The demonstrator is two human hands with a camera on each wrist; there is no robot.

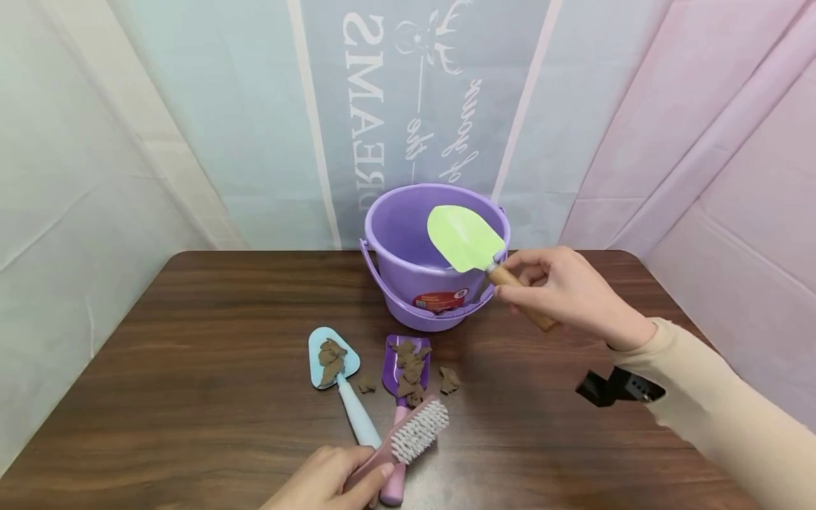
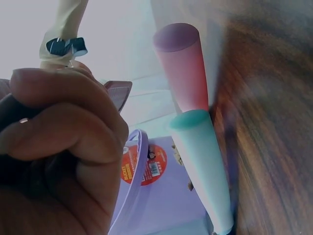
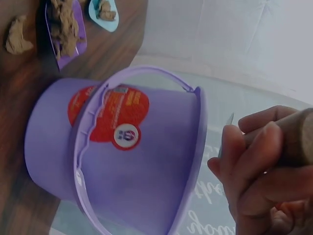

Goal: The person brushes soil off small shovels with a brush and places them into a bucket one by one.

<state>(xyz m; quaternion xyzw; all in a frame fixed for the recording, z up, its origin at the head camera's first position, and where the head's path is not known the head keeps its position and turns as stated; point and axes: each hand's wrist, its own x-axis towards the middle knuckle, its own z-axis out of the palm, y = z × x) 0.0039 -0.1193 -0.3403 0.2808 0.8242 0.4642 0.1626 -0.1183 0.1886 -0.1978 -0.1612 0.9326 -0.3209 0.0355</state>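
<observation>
In the head view my right hand (image 1: 564, 290) grips the wooden handle of a green hand trowel (image 1: 462, 238). Its blade tilts over the front rim of a purple bucket (image 1: 404, 283), with no clay visible on the face that shows. At the near edge my left hand (image 1: 328, 480) holds a pink scrub brush (image 1: 421, 428), white bristles turned to the right. Under the brush lie the handles of a purple shovel (image 1: 394, 489) and a light blue shovel (image 1: 358, 414). Brown clay-like lumps (image 1: 409, 365) sit on both blades.
Loose brown lumps (image 1: 449, 380) lie on the dark wooden table (image 1: 223, 368) beside the shovels. The bucket's handle (image 3: 80, 142) hangs down across its front. Printed fabric (image 1: 255, 127) stands behind the table, and more drapes line both sides.
</observation>
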